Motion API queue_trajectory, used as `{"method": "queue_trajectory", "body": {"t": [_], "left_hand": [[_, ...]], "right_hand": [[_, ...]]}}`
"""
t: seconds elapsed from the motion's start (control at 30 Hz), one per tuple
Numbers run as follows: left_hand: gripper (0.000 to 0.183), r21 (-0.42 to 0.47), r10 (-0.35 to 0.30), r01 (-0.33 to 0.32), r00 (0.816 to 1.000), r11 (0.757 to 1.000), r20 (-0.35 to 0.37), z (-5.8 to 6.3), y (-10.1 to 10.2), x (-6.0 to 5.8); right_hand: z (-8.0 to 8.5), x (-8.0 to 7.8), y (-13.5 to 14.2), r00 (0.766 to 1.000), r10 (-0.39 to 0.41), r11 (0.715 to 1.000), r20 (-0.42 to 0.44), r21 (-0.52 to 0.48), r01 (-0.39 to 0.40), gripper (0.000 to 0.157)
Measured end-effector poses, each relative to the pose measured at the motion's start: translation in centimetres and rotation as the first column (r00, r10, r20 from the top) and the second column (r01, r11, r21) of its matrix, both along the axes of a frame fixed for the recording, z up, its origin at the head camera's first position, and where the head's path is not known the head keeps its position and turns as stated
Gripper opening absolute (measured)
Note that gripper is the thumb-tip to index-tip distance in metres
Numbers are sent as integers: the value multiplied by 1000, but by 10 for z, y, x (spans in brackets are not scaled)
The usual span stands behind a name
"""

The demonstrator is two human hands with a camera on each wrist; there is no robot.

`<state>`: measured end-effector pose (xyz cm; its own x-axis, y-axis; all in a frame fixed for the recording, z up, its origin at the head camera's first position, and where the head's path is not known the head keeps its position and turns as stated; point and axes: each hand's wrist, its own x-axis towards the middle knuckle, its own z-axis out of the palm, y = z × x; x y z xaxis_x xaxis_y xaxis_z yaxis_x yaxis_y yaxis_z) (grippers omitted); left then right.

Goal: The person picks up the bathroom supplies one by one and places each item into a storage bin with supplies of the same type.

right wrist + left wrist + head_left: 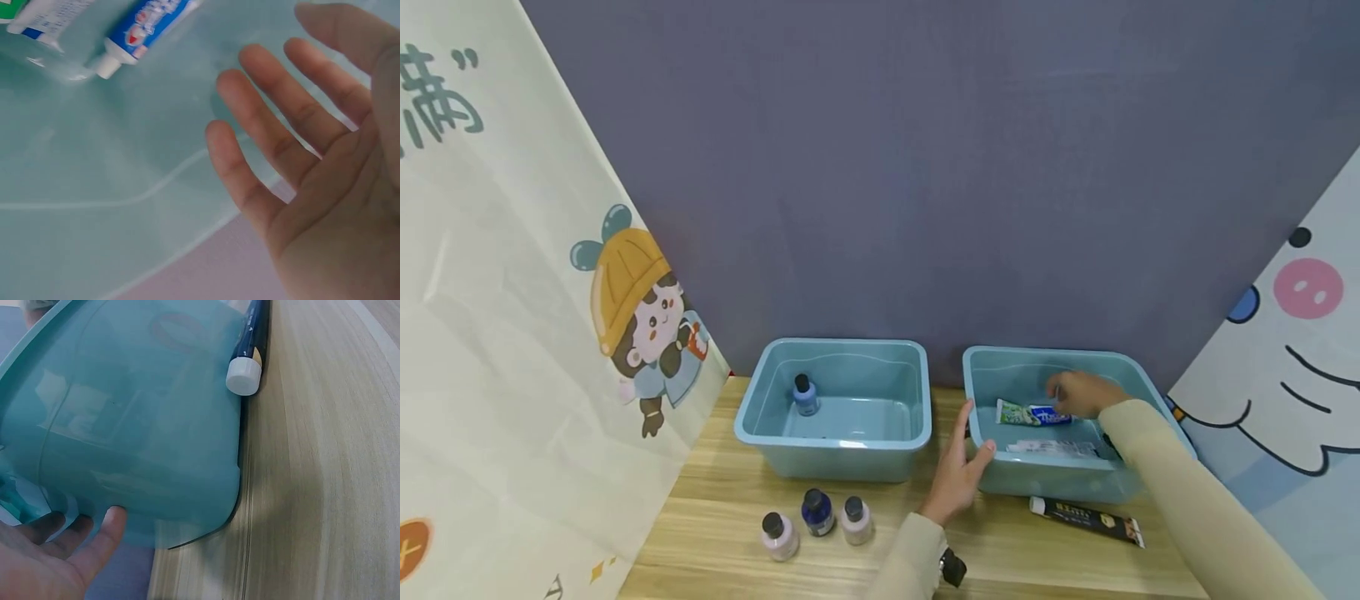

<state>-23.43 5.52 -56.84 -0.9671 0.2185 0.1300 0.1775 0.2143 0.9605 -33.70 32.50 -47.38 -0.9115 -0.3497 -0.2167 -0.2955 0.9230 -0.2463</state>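
My left hand touches the left end of the right-hand blue plastic bin, thumb by its front rim. In the left wrist view, the fingers lie against the outside of the bin wall. Inside that bin, my right hand is above the floor; the right wrist view shows its fingers apart and loosely extended, holding nothing. Close by lie a blue toothpaste tube and a green one. A whitish tube lies along the bin's front side.
On the wooden table, a black toothpaste tube with a white cap lies before the right bin. Another blue bin stands left, holding a blue bottle. Before it stand two pink bottles and a dark blue bottle.
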Motion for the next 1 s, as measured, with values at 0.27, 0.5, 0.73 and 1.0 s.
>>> {"method": "queue_trajectory", "body": {"t": [0.27,0.5,0.73,1.0], "left_hand": [[69,7,-15,15,1000,1000,-10,2,-2,0],[68,8,-7,7,1000,1000,-1,-1,0,0],[67,-2,0,0,1000,1000,-9,-3,1,0],[66,7,2,-2,1000,1000,-11,-4,1,-1]], "right_hand": [[29,22,6,998,15,995,-62,-102,-21,27],[38,60,8,963,-19,982,-270,-185,-32,20],[17,111,9,802,-164,951,-574,-308,-26,20],[-21,156,5,659,-373,855,-653,-517,-29,30]]}}
